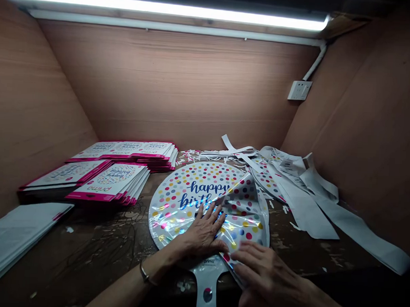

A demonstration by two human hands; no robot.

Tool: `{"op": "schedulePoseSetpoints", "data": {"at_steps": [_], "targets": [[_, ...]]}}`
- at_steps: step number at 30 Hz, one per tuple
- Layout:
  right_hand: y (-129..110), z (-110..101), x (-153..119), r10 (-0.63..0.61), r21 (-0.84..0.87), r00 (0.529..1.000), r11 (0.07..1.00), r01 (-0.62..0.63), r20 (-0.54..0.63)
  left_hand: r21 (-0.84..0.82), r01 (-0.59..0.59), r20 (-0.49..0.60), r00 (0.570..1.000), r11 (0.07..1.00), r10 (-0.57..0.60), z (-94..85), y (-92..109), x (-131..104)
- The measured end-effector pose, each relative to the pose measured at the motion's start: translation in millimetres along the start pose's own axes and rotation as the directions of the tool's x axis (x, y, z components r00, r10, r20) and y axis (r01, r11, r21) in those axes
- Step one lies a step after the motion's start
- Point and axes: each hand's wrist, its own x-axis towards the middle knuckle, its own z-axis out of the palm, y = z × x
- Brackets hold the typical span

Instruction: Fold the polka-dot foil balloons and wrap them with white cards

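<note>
Right now, at the lower centre of the frame, a round, flat foil balloon with coloured polka dots and blue "happy birthday" lettering lies on the dark, scuffed worktop, its white neck tab pointing toward the bottom edge. Its right side is folded over toward the middle, showing a shiny dotted flap.

The left hand lies flat on the balloon at the edge of that flap, fingers spread apart and pressing down rather than gripping. The right hand rests at the flap's lower right corner, fingers together and extended, fingertips on the foil; it clamps nothing that I can see.

By my reading, the step in hand is folding the balloon flat, with the first fold being creased. The next move would call for keeping the left palm firm on the crease while the right smooths or turns over more foil, since the slick material looks apt to spring back.

At the left of the frame sit stacks of pink-and-white printed card packs; at the right, loose white paper strips trail across the surface.
</note>
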Motion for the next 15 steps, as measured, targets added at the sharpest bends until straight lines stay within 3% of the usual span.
{"op": "schedulePoseSetpoints", "data": {"at_steps": [3,6,8,9,10,12,15], "targets": [[18.2,-10.0,39.1,-0.062,0.103,0.990,0.993,0.049,0.124,0.000,-0.015,-0.001,1.000,1.000,0.015,1.0,0.5,-2.6],[79.4,3.8,65.6,0.006,0.035,0.958,0.999,-0.017,0.286,-0.016,-0.049,-0.021,0.999,0.999,0.049,3.0,0.6,-3.0],[133.3,18.8,65.5,0.242,-0.128,0.897,0.970,-0.208,0.369,-0.015,-0.033,-0.023,0.999,0.999,0.032,2.9,-1.5,-2.3],[158.3,25.3,61.0,0.399,-0.200,0.843,0.916,-0.348,0.360,-0.011,-0.026,-0.012,1.000,1.000,0.026,1.8,-2.9,-1.9],[179.6,30.3,54.7,0.456,-0.230,0.819,0.889,-0.397,0.348,-0.007,-0.026,0.005,1.000,1.000,0.026,-0.1,-4.2,-1.7],[207.3,36.0,41.3,0.518,-0.257,0.788,0.854,-0.453,0.331,-0.009,-0.041,0.037,0.998,0.999,0.041,-6.0,-4.6,-3.0],[217.6,38.4,29.3,0.516,-0.255,0.790,0.855,-0.451,0.330,-0.024,-0.099,0.046,0.994,0.995,0.100,-13.3,7.9,-12.2]]}}
